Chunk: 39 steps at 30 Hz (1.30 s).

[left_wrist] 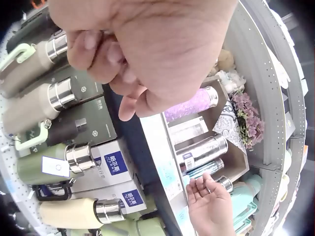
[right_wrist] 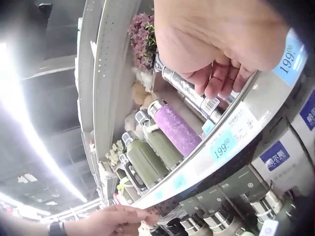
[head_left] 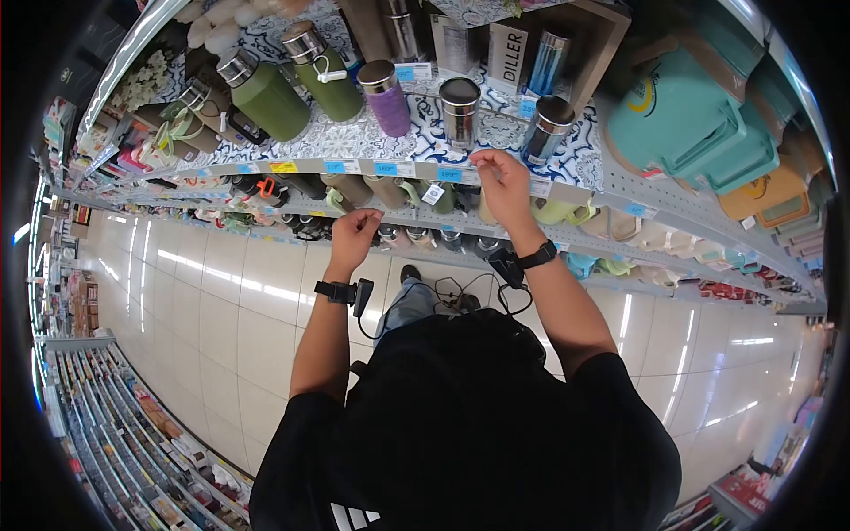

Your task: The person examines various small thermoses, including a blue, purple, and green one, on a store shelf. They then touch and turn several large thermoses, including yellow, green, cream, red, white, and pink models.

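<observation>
My left hand (head_left: 354, 239) hangs in front of the lower shelf, fingers loosely curled around nothing; it fills the top of the left wrist view (left_wrist: 152, 49). My right hand (head_left: 503, 188) is at the upper shelf's front edge, its fingers relaxed and bent, holding nothing. Whether it touches the edge I cannot tell. Just behind it stand a silver tumbler (head_left: 460, 111) and a dark steel one (head_left: 547, 128). Left of these is a purple bottle (head_left: 387, 99), also in the right wrist view (right_wrist: 174, 125), beside two green bottles (head_left: 270, 99).
Blue and white price tags line the shelf edge (head_left: 372, 167). More bottles and boxes (left_wrist: 115, 162) fill the shelf below. Large teal jugs (head_left: 677, 115) stand at the right. Cables (head_left: 460, 290) hang near the body above the tiled floor (head_left: 212, 310); another rack stands at the lower left.
</observation>
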Each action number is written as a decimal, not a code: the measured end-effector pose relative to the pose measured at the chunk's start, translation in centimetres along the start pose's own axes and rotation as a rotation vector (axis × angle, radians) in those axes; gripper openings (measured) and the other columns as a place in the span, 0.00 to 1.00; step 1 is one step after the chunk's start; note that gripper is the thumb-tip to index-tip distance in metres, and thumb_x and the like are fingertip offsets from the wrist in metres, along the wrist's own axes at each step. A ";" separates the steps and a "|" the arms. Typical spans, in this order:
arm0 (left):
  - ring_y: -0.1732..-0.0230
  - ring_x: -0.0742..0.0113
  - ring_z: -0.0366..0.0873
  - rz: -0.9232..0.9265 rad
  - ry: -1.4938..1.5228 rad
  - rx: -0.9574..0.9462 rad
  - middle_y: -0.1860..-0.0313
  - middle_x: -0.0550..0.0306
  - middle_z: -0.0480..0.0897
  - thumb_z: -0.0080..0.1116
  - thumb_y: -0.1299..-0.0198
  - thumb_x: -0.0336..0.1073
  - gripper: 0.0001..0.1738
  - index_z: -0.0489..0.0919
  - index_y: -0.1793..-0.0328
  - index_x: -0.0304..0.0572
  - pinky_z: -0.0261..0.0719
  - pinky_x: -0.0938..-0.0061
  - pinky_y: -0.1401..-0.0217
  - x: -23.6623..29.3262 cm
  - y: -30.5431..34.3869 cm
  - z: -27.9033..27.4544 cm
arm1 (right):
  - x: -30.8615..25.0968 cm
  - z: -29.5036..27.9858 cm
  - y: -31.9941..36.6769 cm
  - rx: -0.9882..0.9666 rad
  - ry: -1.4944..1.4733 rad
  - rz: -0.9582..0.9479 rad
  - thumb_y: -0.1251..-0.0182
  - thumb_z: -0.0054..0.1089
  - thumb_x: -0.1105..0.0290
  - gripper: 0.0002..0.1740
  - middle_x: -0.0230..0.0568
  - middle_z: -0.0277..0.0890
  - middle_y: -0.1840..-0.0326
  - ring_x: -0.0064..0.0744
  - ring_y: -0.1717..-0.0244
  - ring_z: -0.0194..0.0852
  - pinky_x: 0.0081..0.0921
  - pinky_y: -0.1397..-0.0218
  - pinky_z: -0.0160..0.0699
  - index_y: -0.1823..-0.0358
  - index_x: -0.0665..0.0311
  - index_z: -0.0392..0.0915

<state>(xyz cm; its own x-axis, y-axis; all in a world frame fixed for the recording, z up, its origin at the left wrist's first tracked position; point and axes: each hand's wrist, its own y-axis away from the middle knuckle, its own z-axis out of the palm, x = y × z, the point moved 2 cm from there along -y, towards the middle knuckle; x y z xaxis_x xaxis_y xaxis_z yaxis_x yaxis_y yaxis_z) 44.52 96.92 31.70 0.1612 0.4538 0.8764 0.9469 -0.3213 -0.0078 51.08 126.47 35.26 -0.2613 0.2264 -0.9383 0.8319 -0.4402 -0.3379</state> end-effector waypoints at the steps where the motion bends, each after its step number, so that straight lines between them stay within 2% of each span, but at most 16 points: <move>1: 0.78 0.81 0.68 -0.010 -0.021 -0.010 0.79 0.65 0.78 0.63 0.36 0.34 0.11 0.88 0.53 0.35 0.67 0.79 0.73 0.6 0.2 -0.4 | -0.4 0.1 0.1 -0.010 0.103 -0.030 0.32 0.57 0.78 0.07 0.39 0.83 0.61 0.32 0.55 0.82 0.25 0.46 0.76 0.58 0.67 0.83; 7: 0.78 0.81 0.67 0.139 -0.059 0.083 0.81 0.65 0.76 0.64 0.36 0.33 0.10 0.87 0.53 0.35 0.67 0.79 0.73 0.7 -3.7 -2.7 | -0.8 1.6 0.8 -0.016 0.446 -0.331 0.40 0.61 0.75 0.05 0.45 0.83 0.62 0.48 0.57 0.76 0.41 0.51 0.76 0.63 0.65 0.84; 9: 0.74 0.83 0.67 0.178 -0.035 0.043 0.74 0.68 0.77 0.60 0.33 0.32 0.11 0.86 0.48 0.35 0.66 0.81 0.71 2.7 -5.1 -3.6 | -1.3 2.0 1.0 -0.035 0.515 -0.384 0.41 0.61 0.75 0.06 0.44 0.83 0.61 0.47 0.56 0.76 0.40 0.51 0.75 0.63 0.64 0.84; 14: 0.75 0.78 0.68 0.349 0.103 0.079 0.59 0.56 0.85 0.63 0.36 0.31 0.19 0.82 0.39 0.37 0.71 0.79 0.70 6.2 -8.5 -4.6 | -3.0 3.9 0.8 -0.102 0.606 -0.371 0.38 0.60 0.75 0.06 0.43 0.83 0.61 0.47 0.55 0.77 0.39 0.51 0.76 0.62 0.65 0.84; 16: 0.76 0.74 0.70 0.421 0.055 0.025 0.50 0.50 0.87 0.64 0.37 0.33 0.26 0.77 0.32 0.36 0.74 0.76 0.69 6.5 -10.1 -4.6 | -3.7 5.5 0.7 -0.175 0.341 -0.096 0.33 0.56 0.76 0.09 0.46 0.84 0.57 0.50 0.53 0.79 0.39 0.49 0.77 0.55 0.66 0.83; 19: 0.76 0.72 0.73 0.453 0.006 -0.060 0.47 0.45 0.86 0.66 0.38 0.35 0.30 0.74 0.30 0.33 0.76 0.74 0.69 6.6 -11.9 -4.0 | -4.4 8.9 0.4 -0.122 0.221 -0.149 0.28 0.51 0.76 0.13 0.52 0.82 0.50 0.53 0.51 0.80 0.39 0.46 0.77 0.46 0.66 0.79; 20: 0.75 0.82 0.68 0.458 0.042 -0.114 0.33 0.50 0.80 0.67 0.39 0.32 0.37 0.67 0.23 0.36 0.73 0.81 0.69 6.3 -12.7 -3.6 | -3.3 9.8 0.2 -0.109 0.231 -0.268 0.27 0.49 0.76 0.22 0.57 0.78 0.41 0.53 0.48 0.80 0.38 0.44 0.77 0.33 0.65 0.71; 21: 0.75 0.82 0.68 0.471 0.053 -0.122 0.33 0.50 0.80 0.67 0.39 0.32 0.37 0.67 0.23 0.36 0.73 0.81 0.69 6.6 -13.2 -3.5 | -3.3 10.7 -0.1 -0.098 0.247 -0.272 0.27 0.49 0.76 0.22 0.57 0.78 0.41 0.53 0.48 0.80 0.38 0.44 0.77 0.33 0.65 0.71; 23: 0.76 0.81 0.69 0.428 0.060 -0.205 0.32 0.46 0.78 0.69 0.40 0.34 0.41 0.64 0.22 0.34 0.73 0.81 0.69 6.9 -14.1 -2.8 | -2.5 12.3 -0.5 -0.019 0.277 -0.092 0.27 0.49 0.76 0.28 0.60 0.74 0.35 0.53 0.44 0.79 0.37 0.40 0.76 0.25 0.66 0.62; 24: 0.76 0.80 0.70 0.447 0.070 -0.226 0.34 0.45 0.80 0.70 0.42 0.36 0.43 0.63 0.22 0.33 0.74 0.80 0.70 7.0 -14.6 -2.6 | -1.8 12.8 -1.1 0.025 0.310 -0.163 0.27 0.49 0.77 0.33 0.62 0.72 0.32 0.53 0.42 0.78 0.37 0.37 0.74 0.22 0.66 0.56; 27: 0.76 0.79 0.72 0.530 0.085 -0.268 0.35 0.45 0.81 0.71 0.43 0.37 0.43 0.64 0.23 0.33 0.75 0.77 0.70 7.5 -15.8 -1.7 | 0.1 13.6 -3.0 0.117 0.244 -0.072 0.28 0.49 0.77 0.33 0.64 0.71 0.32 0.53 0.40 0.77 0.37 0.35 0.72 0.22 0.67 0.57; 29: 0.76 0.77 0.76 0.552 0.026 -0.265 0.37 0.45 0.82 0.71 0.44 0.36 0.42 0.65 0.25 0.32 0.77 0.74 0.70 7.5 -16.3 -1.2 | 1.0 13.7 -4.1 0.158 0.231 -0.063 0.28 0.49 0.78 0.31 0.61 0.73 0.33 0.48 0.38 0.77 0.35 0.34 0.72 0.23 0.68 0.58; 31: 0.70 0.76 0.80 0.550 0.036 -0.258 0.40 0.45 0.83 0.71 0.44 0.36 0.41 0.66 0.25 0.33 0.79 0.73 0.67 7.2 -16.6 -0.8 | 1.9 13.6 -4.9 0.049 -0.028 0.030 0.24 0.45 0.79 0.30 0.47 0.67 0.27 0.40 0.26 0.66 0.31 0.26 0.64 0.22 0.67 0.57; 35: 0.63 0.73 0.83 0.570 0.250 -0.365 0.44 0.49 0.85 0.69 0.39 0.34 0.37 0.67 0.26 0.34 0.80 0.74 0.62 5.9 -17.5 -0.1 | 0.1 13.1 -4.8 0.089 -0.028 0.084 0.23 0.48 0.77 0.27 0.40 0.70 0.30 0.32 0.35 0.72 0.28 0.33 0.70 0.24 0.66 0.63; 37: 0.63 0.78 0.79 0.411 0.724 -0.603 0.50 0.58 0.86 0.64 0.33 0.34 0.31 0.69 0.26 0.36 0.75 0.80 0.64 5.3 -17.7 0.3 | -0.9 13.3 -4.2 0.102 -0.089 0.123 0.23 0.53 0.74 0.26 0.35 0.74 0.37 0.24 0.45 0.74 0.23 0.41 0.74 0.26 0.64 0.67; 39: 0.60 0.79 0.80 0.320 0.703 -0.695 0.49 0.60 0.85 0.63 0.32 0.35 0.30 0.69 0.26 0.37 0.77 0.80 0.62 5.9 -17.8 -1.4 | -1.6 13.5 -3.9 0.095 -0.114 0.142 0.23 0.54 0.73 0.26 0.33 0.75 0.40 0.22 0.48 0.73 0.22 0.43 0.74 0.26 0.63 0.67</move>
<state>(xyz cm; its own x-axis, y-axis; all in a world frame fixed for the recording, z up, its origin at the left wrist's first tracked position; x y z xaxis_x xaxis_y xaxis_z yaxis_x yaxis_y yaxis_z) 28.19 104.12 37.65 -0.0329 -0.2529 0.9669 0.4829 -0.8511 -0.2061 41.61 116.08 37.10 -0.2030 0.0590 -0.9774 0.8160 -0.5415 -0.2022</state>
